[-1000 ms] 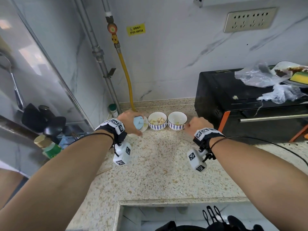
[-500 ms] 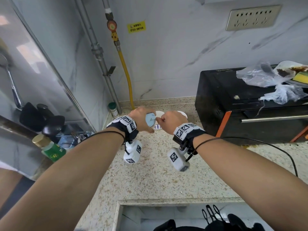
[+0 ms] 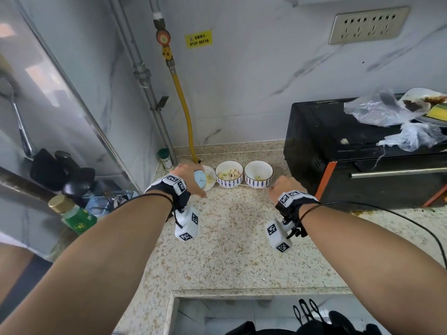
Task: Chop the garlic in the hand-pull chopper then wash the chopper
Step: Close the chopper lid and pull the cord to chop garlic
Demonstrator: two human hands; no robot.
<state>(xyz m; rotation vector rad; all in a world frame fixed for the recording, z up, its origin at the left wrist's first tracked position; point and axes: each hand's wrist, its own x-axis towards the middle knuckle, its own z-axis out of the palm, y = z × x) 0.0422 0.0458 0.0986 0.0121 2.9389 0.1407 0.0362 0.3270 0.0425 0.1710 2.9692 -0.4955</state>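
The hand-pull chopper (image 3: pixel 202 180) stands on the speckled counter at the back left; it has a pale blue lid and a clear cup with yellowish bits inside. My left hand (image 3: pixel 187 176) is shut over its lid and holds it down. My right hand (image 3: pixel 282 187) is closed into a fist well to the right of the chopper, and a thin white pull cord (image 3: pixel 254 187) runs from the fist toward it, in front of the bowls. Right of the chopper, a blue-patterned bowl (image 3: pixel 229 182) holds peeled garlic cloves. A second matching bowl (image 3: pixel 258 183) holds only a few bits.
A black countertop oven (image 3: pixel 338 151) stands at the right with plastic bags (image 3: pixel 377 112) and a dirty plate on top. A yellow gas hose (image 3: pixel 183 110), steel pipes and a small jar (image 3: pixel 165 158) stand behind the chopper. A green bottle (image 3: pixel 72 216) is at left, the sink (image 3: pixel 217 315) below.
Half a second ago my right hand was at the chopper's lid beside my left. It has since moved out to the right, drawing the cord with it. My left hand stayed on the chopper.
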